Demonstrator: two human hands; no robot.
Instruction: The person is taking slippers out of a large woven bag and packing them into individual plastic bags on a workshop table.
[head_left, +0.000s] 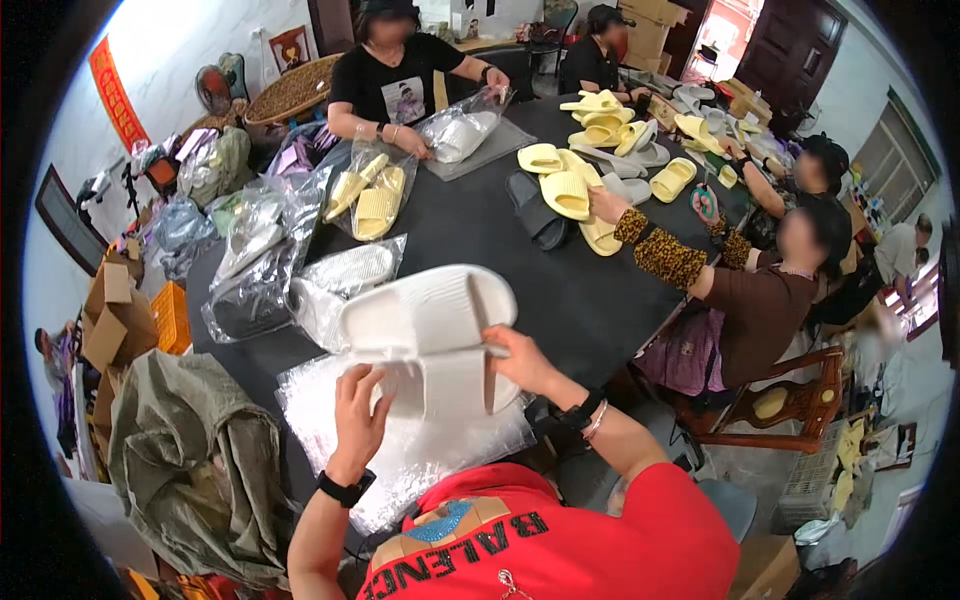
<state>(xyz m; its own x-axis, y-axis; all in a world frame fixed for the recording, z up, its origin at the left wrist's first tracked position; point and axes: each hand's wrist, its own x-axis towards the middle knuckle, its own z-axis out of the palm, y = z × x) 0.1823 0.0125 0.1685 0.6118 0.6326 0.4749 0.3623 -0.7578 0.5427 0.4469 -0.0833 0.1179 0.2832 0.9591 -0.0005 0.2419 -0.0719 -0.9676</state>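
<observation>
A pair of white slippers [427, 310] is in front of me, above the near edge of the black table. With my right hand [515, 360] I grip the pair at its right side, where the two slippers meet. My left hand [360, 415] is at the heel end of the nearer slipper, fingers curled, and the heel is partly hidden by it. Under the slippers lies a stack of clear plastic bags [400, 465]. Just beyond them rests a bagged white slipper [350, 270].
More bagged slippers [260, 240] lie at left, with bagged yellow slippers [378, 205] farther off. Loose yellow slippers [565, 190] pile up at the far right beside a dark pair [540, 210]. Co-workers sit around the table [470, 230]. A grey-green sack [190, 460] stands at near left.
</observation>
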